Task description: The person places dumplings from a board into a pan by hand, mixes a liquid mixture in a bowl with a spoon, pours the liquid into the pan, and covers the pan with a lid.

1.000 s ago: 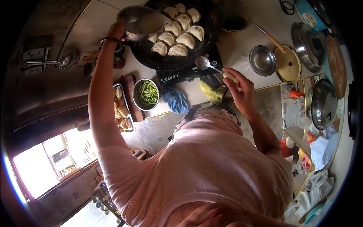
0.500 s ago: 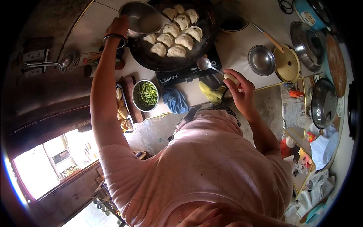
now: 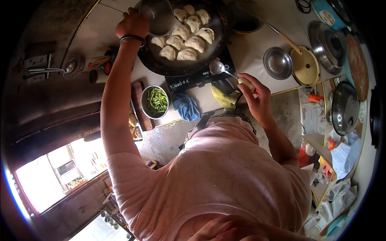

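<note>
My left hand (image 3: 132,24) grips a metal bowl (image 3: 156,16) by its rim, held tilted over the upper left of a dark wok (image 3: 219,34). Several pale, pleated dumplings (image 3: 187,54) lie in the wok, with what looks like cloudy liquid around them. The wok stands on a black induction cooker (image 3: 183,84). My right hand (image 3: 257,96) is closed around the handle of a ladle (image 3: 217,67), whose cup hangs over the cooker's front edge, outside the wok. The bowl's contents cannot be made out.
A bowl of cut green beans (image 3: 156,101) stands near the counter's front edge, beside a blue cloth (image 3: 187,106) and a yellow cloth (image 3: 225,98). To the right are a steel bowl (image 3: 278,63), a yellow lid (image 3: 307,70) and a glass lid (image 3: 345,108).
My left hand has carried the metal bowl a little to the right and upward, tipping it further over the wok. The right hand and the ladle have stayed put.
</note>
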`<state>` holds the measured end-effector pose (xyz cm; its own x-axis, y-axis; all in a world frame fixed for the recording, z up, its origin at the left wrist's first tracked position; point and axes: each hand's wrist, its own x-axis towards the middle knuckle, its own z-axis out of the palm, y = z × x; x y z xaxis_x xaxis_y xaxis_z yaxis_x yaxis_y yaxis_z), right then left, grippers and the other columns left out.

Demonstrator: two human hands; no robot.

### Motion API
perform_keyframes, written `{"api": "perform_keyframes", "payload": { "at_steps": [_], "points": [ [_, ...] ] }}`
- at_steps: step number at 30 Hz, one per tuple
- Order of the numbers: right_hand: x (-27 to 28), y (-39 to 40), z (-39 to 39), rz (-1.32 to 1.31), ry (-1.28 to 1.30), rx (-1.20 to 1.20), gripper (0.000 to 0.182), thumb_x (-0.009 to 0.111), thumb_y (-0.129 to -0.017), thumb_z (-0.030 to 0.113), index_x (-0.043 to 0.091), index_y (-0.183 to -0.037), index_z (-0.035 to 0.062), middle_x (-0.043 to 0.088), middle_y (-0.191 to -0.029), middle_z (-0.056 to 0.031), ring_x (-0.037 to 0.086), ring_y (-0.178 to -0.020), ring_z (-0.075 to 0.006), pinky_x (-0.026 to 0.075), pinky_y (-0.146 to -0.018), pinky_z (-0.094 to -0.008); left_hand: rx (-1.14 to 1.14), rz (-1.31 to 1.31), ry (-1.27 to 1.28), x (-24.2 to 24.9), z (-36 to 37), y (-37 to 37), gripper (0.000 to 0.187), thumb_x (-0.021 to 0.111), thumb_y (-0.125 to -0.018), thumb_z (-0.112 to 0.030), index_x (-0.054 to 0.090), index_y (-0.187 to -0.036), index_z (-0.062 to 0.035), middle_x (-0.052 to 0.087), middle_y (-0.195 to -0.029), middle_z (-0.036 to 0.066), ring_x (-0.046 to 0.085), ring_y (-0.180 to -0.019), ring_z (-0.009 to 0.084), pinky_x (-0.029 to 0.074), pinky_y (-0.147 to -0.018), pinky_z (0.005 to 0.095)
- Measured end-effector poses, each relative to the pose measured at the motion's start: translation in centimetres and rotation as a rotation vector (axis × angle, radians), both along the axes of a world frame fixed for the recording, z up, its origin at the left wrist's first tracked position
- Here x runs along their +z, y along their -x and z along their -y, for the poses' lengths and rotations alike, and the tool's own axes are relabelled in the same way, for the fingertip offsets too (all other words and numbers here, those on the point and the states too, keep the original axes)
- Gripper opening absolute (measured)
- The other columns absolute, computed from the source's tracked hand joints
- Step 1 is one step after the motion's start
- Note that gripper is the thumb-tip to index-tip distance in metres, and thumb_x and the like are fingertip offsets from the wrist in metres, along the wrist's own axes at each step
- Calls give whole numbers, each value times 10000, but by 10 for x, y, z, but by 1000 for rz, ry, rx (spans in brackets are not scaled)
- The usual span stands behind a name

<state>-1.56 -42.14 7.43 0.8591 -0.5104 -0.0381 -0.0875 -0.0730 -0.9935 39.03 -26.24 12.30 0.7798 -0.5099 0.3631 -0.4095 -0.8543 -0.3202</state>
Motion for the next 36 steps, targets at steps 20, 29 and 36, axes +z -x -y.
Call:
{"api": "perform_keyframes", "payload": {
  "at_steps": [20,29,36],
  "points": [
    [2,5,-11,27,64,-16,273,663,-859,103,629,-1119,28,667,-886,-70,466,-610,-60,428,-547,-210,-100,194,168,19,7,54,634,464,-852,-431,380,-1356,-55,576,-1138,145,660,-643,318,510,-476,418],
    [15,-2,7,185,313,-98,263,653,-862,87,643,-1123,67,684,-957,-42,499,-628,-49,352,-504,-189,320,-1051,1681,3,-123,61,446,412,-893,-366,510,-1081,26,623,-795,183,586,-531,250,378,-354,273],
    [71,-110,73,564,886,197,225,603,-876,62,667,-1089,95,582,-778,-23,507,-632,-98,396,-548,-223,413,-1009,2274,-27,-277,195,394,503,-864,-251,450,-1214,-78,592,-1057,146,603,-766,325,499,-539,365]
  ]
}}
